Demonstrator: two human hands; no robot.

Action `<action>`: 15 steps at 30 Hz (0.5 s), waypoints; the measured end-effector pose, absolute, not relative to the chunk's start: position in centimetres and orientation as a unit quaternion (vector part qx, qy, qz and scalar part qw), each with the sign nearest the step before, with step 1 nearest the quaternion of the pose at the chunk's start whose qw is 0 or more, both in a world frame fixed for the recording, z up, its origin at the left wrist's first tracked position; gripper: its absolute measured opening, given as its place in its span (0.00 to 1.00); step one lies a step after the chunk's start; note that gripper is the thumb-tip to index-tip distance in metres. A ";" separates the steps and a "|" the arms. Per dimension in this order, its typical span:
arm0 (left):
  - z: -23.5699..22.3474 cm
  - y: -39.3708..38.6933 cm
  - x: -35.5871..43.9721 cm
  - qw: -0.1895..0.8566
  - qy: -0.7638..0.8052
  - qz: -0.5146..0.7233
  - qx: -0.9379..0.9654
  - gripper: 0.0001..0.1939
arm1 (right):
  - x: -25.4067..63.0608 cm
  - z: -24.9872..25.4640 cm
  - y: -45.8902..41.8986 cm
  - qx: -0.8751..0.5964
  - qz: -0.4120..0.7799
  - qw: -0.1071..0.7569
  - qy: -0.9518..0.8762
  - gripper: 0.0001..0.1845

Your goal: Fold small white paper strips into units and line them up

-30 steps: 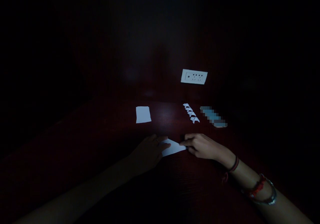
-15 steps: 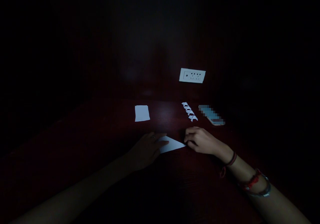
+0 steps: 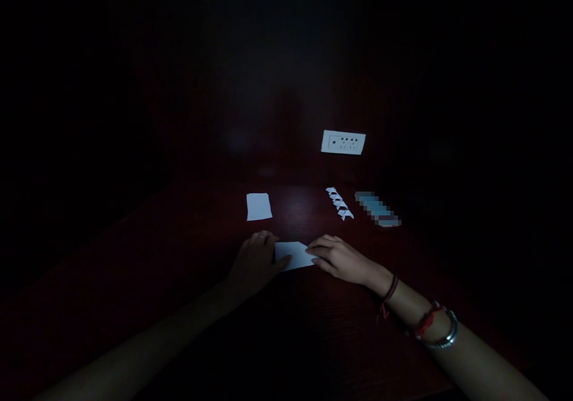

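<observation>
The left hand (image 3: 255, 264), loosely spread, is resting its thumb on the left end of the folded white paper (image 3: 294, 254), which is lying between the hands, its long axis running from one to the other, neither hand nearer. The right hand (image 3: 342, 261), fingers slightly parted and extended, is touching the right end without gripping.

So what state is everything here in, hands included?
Left hand: thumb on the white paper
Right hand: fingers at the paper's right end
White paper: apparently folded, upper-right corner slanted
Square paper: lying flat, looks unfolded
Small paper pieces: folded, lined up
Phone-like object: lying flat, pixelated, screen unreadable
Wall socket: nothing plugged in
</observation>
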State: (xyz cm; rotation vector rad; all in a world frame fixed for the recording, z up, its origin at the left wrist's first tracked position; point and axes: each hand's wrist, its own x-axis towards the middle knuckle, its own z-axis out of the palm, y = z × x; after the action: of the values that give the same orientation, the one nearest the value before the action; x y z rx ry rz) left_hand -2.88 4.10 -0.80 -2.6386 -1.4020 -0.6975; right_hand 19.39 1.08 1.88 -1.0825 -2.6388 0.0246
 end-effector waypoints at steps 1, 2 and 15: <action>-0.7 4.0 -2.9 0.030 -0.453 -0.222 -0.863 0.19 | 19.3 1.9 1.1 -0.377 0.004 0.142 -0.915 0.15; -0.6 3.9 -2.8 0.022 -0.449 -0.220 -0.866 0.17 | 19.3 1.8 1.1 -0.379 0.000 0.140 -0.915 0.15; 0.0 2.9 -2.0 0.036 -0.390 -0.193 -0.900 0.19 | 18.7 2.1 1.3 -0.388 -0.014 0.120 -0.914 0.19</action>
State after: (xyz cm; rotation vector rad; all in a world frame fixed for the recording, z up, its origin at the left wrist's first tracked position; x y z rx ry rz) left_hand -2.00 2.85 0.01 -2.7633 -1.1981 -0.5933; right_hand 18.70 1.27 2.08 -1.1335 -2.6700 -0.0419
